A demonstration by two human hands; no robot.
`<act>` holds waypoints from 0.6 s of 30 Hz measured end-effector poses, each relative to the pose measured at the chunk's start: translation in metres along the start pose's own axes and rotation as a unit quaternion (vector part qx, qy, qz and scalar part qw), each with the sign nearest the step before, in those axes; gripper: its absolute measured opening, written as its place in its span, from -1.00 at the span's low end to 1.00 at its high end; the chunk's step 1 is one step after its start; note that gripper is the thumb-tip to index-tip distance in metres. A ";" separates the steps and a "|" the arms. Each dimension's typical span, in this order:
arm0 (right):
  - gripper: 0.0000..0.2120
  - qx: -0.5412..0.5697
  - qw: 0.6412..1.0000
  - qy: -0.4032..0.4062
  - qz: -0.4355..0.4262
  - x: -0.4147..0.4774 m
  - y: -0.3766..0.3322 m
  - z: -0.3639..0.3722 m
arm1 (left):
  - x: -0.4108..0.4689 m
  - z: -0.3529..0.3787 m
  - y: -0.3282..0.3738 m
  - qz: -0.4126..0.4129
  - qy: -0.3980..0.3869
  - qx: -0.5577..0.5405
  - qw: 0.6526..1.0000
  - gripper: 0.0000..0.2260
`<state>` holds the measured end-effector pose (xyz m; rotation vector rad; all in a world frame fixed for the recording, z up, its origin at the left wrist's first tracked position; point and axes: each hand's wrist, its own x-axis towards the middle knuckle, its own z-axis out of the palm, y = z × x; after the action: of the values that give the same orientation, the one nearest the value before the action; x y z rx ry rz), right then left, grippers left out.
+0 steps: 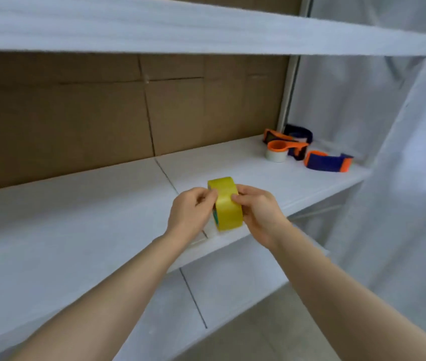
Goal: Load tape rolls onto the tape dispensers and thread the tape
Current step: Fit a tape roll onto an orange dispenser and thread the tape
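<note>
Both of my hands hold a yellow tape roll (227,204) upright above the front edge of the white shelf (76,217). My left hand (191,212) pinches its left rim, thumb and fingers on the tape surface. My right hand (257,212) grips its right side. At the shelf's far right lie several orange and dark blue tape dispensers: one (328,161) nearest the shelf's right end, one (286,146) with an orange hub sitting on a white tape roll (275,155), and others (298,132) behind them.
A brown cardboard panel (76,113) backs the shelf. Another white shelf (180,29) runs overhead, and a lower one (154,321) sits below my arms. A white sheet (402,178) hangs at the right.
</note>
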<state>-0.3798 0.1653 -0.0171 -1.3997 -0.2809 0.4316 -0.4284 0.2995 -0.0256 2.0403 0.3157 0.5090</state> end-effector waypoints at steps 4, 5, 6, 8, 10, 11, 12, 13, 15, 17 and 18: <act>-0.73 0.002 0.995 0.102 -0.004 0.007 -0.014 -0.121 | 0.025 0.106 0.051 0.015 -0.075 -0.012 0.997 -0.70; -0.70 0.011 0.991 0.130 -0.003 0.009 -0.016 -0.148 | 0.032 0.130 0.060 0.016 -0.088 -0.013 0.996 -0.70; -0.67 0.023 0.987 0.158 -0.003 0.011 -0.017 -0.173 | 0.039 0.152 0.069 0.017 -0.099 -0.011 0.995 -0.70; -0.66 0.055 0.978 0.201 -0.004 0.014 -0.023 -0.217 | 0.055 0.191 0.081 0.028 -0.115 0.004 0.993 -0.71; -0.72 0.081 0.969 0.233 -0.010 0.016 -0.027 -0.257 | 0.073 0.227 0.087 0.042 -0.130 0.024 0.990 -0.78; -0.73 0.095 0.964 0.248 -0.017 0.020 -0.029 -0.276 | 0.083 0.243 0.089 0.051 -0.137 0.036 0.989 -0.81; -0.73 0.107 0.958 0.264 -0.026 0.025 -0.030 -0.295 | 0.094 0.258 0.092 0.057 -0.143 0.051 0.987 -0.79; -0.72 0.113 0.952 0.281 -0.034 0.031 -0.032 -0.313 | 0.105 0.272 0.094 0.064 -0.148 0.066 0.985 -0.76; -0.71 0.119 0.942 0.310 -0.050 0.048 -0.036 -0.345 | 0.129 0.299 0.099 0.080 -0.157 0.093 0.980 -0.72; -0.69 0.117 0.934 0.333 -0.059 0.067 -0.043 -0.372 | 0.154 0.325 0.101 0.090 -0.167 0.110 0.976 -0.70; -0.67 0.116 0.931 0.340 -0.063 0.079 -0.047 -0.385 | 0.167 0.338 0.101 0.095 -0.172 0.116 0.974 -0.69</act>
<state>-0.1352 -0.1454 -0.0355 -1.2090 0.2424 -0.1392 -0.1188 0.0625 -0.0486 2.3542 -0.0317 0.2308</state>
